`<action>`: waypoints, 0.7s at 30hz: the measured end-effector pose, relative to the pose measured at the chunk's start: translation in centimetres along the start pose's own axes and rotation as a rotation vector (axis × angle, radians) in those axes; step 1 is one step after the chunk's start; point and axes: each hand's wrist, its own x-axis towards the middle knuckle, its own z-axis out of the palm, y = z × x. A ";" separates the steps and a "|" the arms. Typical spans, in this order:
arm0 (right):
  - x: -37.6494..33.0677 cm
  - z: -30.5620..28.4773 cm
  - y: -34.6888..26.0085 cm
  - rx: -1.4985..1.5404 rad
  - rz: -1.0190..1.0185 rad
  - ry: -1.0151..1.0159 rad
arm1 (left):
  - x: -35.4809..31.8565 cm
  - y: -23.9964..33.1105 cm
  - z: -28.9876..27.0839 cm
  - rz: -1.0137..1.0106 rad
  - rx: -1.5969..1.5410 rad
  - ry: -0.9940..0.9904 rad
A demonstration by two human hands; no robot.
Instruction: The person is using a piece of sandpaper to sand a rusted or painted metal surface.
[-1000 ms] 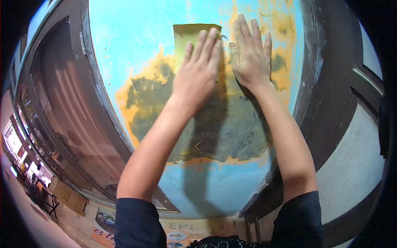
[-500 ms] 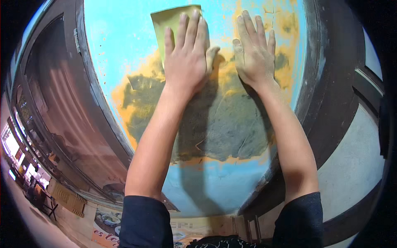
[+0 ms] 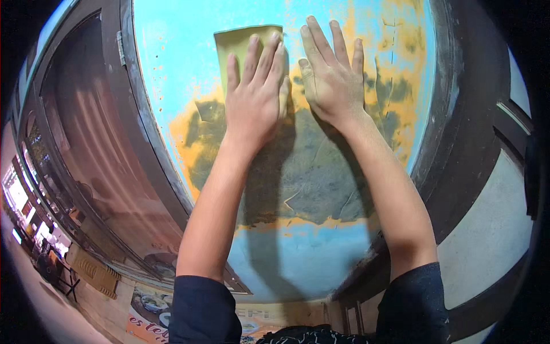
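Observation:
A yellowish-green sheet of sandpaper (image 3: 228,45) lies against a turquoise painted panel (image 3: 172,60). My left hand (image 3: 255,103) rests flat on the sheet, fingers stretched out, and hides its lower right part. To the right, my right hand (image 3: 335,86) has its fingers spread and its palm toward the panel; whether the palm touches is hidden. Below both hands spreads a rough dark patch (image 3: 315,166) of worn surface, edged with orange. Cracks and peeled bits show in the patch and along the panel's upper right.
Dark wooden frame pieces (image 3: 427,155) border the panel on both sides. A metal hinge (image 3: 121,49) sits on the left frame, beside a glazed panel (image 3: 94,114) with a curtain-like pattern. Pale wall (image 3: 487,212) shows at right. A printed banner (image 3: 146,315) lies low at left.
My left hand and the sandpaper have moved slightly down the panel. My right hand has shifted left, closer to the left one. The view has turned a little.

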 end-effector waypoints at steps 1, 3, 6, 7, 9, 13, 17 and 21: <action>0.0 0.0 -0.3 0.013 -0.003 -0.004 | -0.8 -0.1 -0.3 -0.024 0.016 -0.020; -0.2 0.3 -0.7 0.008 -0.006 -0.001 | -1.6 -0.4 -0.5 -0.031 0.022 -0.033; 0.2 0.3 -1.9 0.002 -0.005 -0.012 | -0.9 -1.6 -0.5 -0.003 0.063 0.022; 0.5 0.6 -2.7 0.014 -0.007 -0.008 | -0.2 -2.6 -0.8 -0.005 0.075 0.019; 1.0 1.0 -3.6 -0.040 -0.028 0.023 | 1.9 -4.0 -1.5 -0.012 0.098 0.099; 1.5 1.3 -4.4 -0.028 -0.018 0.044 | 2.0 -5.2 -1.8 -0.006 0.051 0.085; 1.5 1.5 -4.4 -0.047 -0.011 0.054 | -1.0 -4.5 -2.0 -0.040 0.069 0.030; 1.7 1.8 -5.4 -0.046 -0.009 0.044 | -0.6 -5.3 -2.7 -0.054 0.042 -0.017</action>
